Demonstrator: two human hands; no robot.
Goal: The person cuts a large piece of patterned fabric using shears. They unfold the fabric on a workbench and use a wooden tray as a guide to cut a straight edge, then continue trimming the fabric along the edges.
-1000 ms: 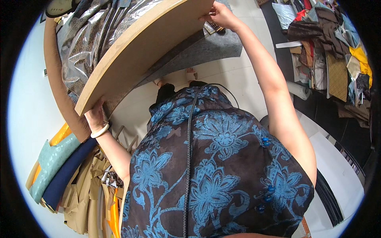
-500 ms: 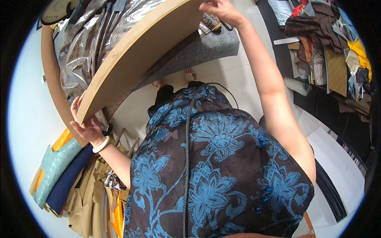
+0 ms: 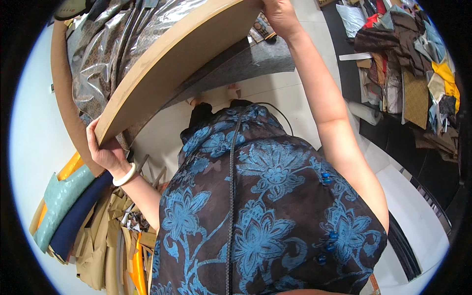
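A long, thick brown board [image 3: 177, 64] crosses the upper part of the head view at a slant, its paler narrow edge turned upward. My left hand [image 3: 107, 151], with a white bangle on the wrist, is closed around the board's lower left end, thumb and fingers on either side of the corner. At the far right end, near the top rim, my right hand [image 3: 281, 18] grips the board; its fingertips are partly hidden. Behind the board lies patterned fabric [image 3: 96, 61] under clear plastic. A grey sheet [image 3: 265, 56] shows below the board.
Another brown board [image 3: 64, 93] stands along the white wall at left. Rolls of teal [image 3: 66, 196] and navy [image 3: 81, 216] material lean below it, beside crumpled brown paper [image 3: 101, 236]. Fabric pieces [image 3: 393, 44] are piled on a dark surface at right, near a clear plastic roll [image 3: 364, 113].
My right hand has closed more fully around the far end of the board. My left fingers have tightened around the near end, and the board has shifted slightly.
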